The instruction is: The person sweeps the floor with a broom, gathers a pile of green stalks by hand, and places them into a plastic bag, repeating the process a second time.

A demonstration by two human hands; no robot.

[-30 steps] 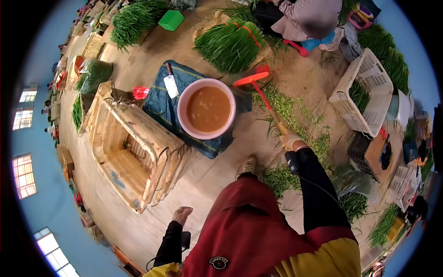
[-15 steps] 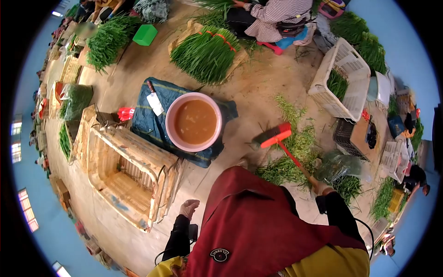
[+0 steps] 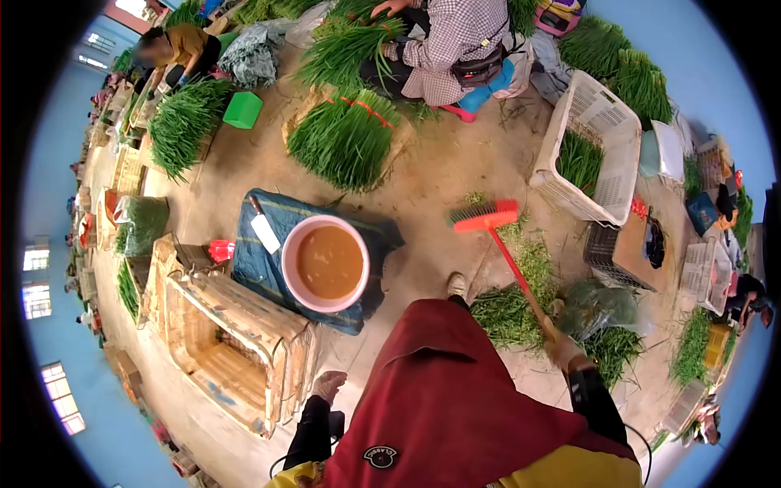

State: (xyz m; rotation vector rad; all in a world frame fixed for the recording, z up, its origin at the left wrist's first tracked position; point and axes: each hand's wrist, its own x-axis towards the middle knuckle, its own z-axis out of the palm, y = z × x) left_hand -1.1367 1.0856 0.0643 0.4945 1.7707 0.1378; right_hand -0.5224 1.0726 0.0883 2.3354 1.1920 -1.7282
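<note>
Logo patch [image 3: 385,455] on red apron, unreadable

The seated person [image 3: 455,41] in the checked shirt was cut off at the top edge, head out of frame. The right hand [image 3: 563,350] covered the end of the broom handle [image 3: 521,281]. The red apron [image 3: 455,390] hid the wearer's legs and all but one shoe [image 3: 457,285]. Goods along the far edges were too small to tell.
</note>
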